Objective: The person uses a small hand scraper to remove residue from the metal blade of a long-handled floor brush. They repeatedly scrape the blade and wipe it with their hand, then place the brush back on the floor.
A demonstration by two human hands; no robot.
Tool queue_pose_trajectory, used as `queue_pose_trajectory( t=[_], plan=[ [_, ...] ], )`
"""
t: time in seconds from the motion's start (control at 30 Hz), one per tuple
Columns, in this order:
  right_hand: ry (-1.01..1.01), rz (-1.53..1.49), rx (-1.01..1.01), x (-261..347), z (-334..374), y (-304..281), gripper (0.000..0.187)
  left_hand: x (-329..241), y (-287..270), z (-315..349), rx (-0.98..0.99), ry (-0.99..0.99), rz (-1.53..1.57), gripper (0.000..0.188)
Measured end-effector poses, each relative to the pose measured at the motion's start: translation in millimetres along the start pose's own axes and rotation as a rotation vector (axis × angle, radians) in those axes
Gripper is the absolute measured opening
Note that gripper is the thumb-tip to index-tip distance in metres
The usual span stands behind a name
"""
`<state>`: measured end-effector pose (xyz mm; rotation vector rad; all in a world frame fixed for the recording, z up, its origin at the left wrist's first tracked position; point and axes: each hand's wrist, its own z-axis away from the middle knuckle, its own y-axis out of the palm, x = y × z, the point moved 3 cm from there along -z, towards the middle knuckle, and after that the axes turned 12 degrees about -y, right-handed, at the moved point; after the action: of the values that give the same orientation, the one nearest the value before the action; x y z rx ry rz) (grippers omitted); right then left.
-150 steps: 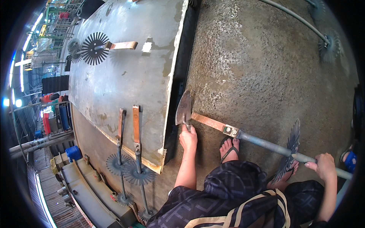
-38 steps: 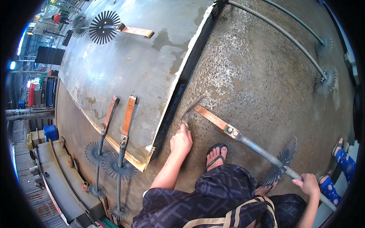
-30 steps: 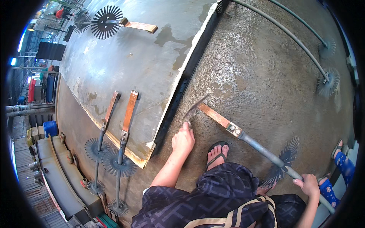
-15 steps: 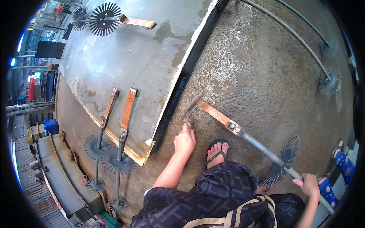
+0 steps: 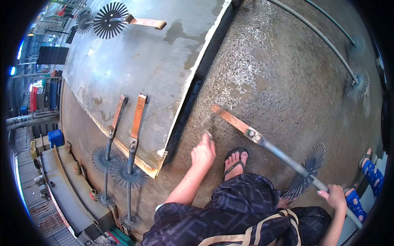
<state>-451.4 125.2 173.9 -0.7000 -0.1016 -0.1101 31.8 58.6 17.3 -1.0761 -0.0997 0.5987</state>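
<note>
Left hand [image 5: 203, 152] has its fingers curled round the scraper [image 5: 209, 134] (blade's a blur, so can't tell if it's touching the copper strip [image 5: 232, 119]). Right hand [image 5: 334, 197] is wrapped around the rod [image 5: 283, 158], which slants across, strip end near the scraper, slotted disc [image 5: 315, 160] nearer the right hand.

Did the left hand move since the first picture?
Yes: the left hand is a little farther right, away from the edge of the metal table.
</note>
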Motion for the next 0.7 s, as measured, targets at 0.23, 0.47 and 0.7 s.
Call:
queue_pose_trajectory(
  t=[0.23,0.47,0.7],
  plan=[
    [0.008,-0.034,0.000,-2,-3,2,0.061,-5,-5,-8,-0.009,-0.011,0.002,0.034],
    [0.018,-0.056,0.080,-18,-1,9,0.062,15,-15,-21,0.066,-0.138,-0.111,0.043],
    [0.013,0.030,0.005,-5,-4,7,0.061,9,-25,-39,-0.029,-0.155,0.173,0.041]
  ],
)
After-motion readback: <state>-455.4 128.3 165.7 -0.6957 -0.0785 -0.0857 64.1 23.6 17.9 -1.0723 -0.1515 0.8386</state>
